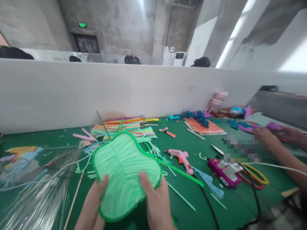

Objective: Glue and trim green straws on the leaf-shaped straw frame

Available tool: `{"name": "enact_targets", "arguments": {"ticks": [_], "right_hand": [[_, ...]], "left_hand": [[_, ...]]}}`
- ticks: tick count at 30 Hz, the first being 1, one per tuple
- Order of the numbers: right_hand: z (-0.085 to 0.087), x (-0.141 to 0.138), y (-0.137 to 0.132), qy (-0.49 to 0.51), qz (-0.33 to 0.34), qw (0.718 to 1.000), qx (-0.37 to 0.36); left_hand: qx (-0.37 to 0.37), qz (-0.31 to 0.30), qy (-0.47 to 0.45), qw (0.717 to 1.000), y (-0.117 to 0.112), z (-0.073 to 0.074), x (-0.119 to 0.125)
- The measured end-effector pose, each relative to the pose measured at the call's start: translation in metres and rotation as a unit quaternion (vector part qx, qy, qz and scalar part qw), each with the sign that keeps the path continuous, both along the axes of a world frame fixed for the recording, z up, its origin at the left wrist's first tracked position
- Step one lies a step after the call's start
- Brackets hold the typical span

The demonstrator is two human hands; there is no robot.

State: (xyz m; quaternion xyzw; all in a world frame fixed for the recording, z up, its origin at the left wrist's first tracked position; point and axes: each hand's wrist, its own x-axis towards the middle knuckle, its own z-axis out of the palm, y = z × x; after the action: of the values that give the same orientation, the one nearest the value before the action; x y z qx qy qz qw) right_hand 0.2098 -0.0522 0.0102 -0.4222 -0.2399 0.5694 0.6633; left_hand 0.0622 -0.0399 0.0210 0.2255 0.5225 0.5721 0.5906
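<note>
I hold a light green clover-shaped craft piece (124, 169) with a darker green rim up over the green table (192, 204). My left hand (92, 204) grips its lower left edge, thumb on its face. My right hand (157, 201) grips its lower right edge, thumb pressed on the ribbed surface. A thin grey wire (103, 125) sticks up behind the piece's top.
A stack of coloured strips (127, 126) lies behind the piece. A pink glue gun (182, 158) and a purple device (224, 172) with cables lie to the right. Clear plastic wrap (31, 195) covers the left. Another person's hand (265, 135) works at the right. A white partition (120, 89) bounds the table.
</note>
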Motion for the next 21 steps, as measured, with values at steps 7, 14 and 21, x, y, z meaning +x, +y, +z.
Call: {"name": "enact_targets", "arguments": {"ticks": [7, 14, 21], "right_hand": [[0.012, 0.080, 0.024, -0.092, 0.416, 0.899, 0.101], [0.040, 0.078, 0.059, -0.119, 0.329, 0.935, 0.056], [0.026, 0.067, 0.063, -0.139, 0.333, 0.932, 0.026]], "left_hand": [[-0.022, -0.040, -0.022, 0.999, 0.017, 0.022, -0.035], [-0.072, -0.119, 0.028, 0.990, 0.019, 0.017, -0.036], [-0.126, -0.120, 0.075, 0.982, 0.020, 0.009, -0.038]]}}
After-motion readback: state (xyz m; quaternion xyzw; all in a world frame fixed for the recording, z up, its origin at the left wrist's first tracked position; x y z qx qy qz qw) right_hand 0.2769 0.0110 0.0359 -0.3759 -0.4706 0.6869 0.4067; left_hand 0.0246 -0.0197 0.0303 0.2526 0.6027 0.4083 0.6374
